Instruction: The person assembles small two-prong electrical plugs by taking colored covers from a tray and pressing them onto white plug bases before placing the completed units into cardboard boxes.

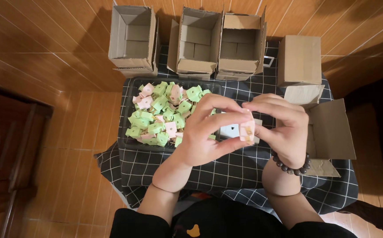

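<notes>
here, left hand (204,132) and right hand (284,128) – fingers pinching small pink piece (247,131) – above black tray (127,141) of green-pink pieces (160,114).

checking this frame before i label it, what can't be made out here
Head view only:
- Small pink and white piece: mostly covered by the fingers of the left hand and right hand; its exact shape is unclear.
- Black tray: its right part sits behind the hands.
- Open cardboard box: its inside is blocked by the right hand.
- Green and pink pieces: too small for detail.
</notes>
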